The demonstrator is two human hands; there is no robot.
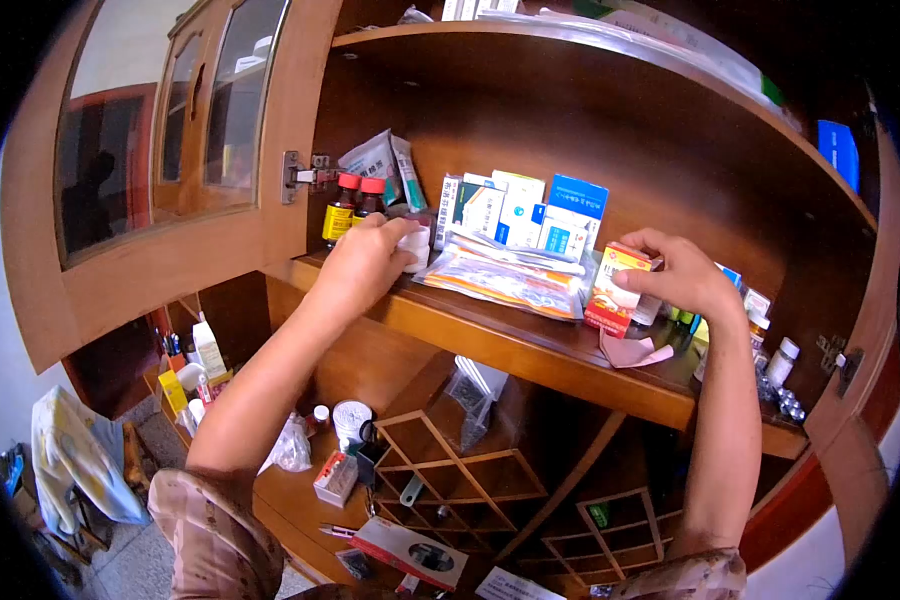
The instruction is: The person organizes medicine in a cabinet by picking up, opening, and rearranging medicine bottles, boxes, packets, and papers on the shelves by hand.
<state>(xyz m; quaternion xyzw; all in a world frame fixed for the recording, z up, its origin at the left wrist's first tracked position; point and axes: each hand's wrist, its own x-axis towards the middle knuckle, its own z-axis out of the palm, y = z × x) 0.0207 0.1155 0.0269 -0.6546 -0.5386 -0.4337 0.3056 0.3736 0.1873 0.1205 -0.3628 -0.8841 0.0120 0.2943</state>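
My left hand (362,262) is at the left part of the cabinet shelf, its fingers closed around a small white container (417,250), partly hidden by the fingers. Just behind it stand two brown bottles with red caps; the nearer-left bottle (339,212) has a yellow label. My right hand (678,275) grips a red and yellow medicine box (613,292) by its upper part, upright at the shelf's front. Between the hands lies a clear plastic bag (505,277) with orange stripes, in front of a row of upright medicine boxes (518,210).
An open glass-paned door (300,110) is on the left. Pill bottles (782,362) and blister packs stand at the shelf's right end. A pink paper piece (634,350) lies at the front edge (530,350). Below are a lattice rack (455,455) and several boxes.
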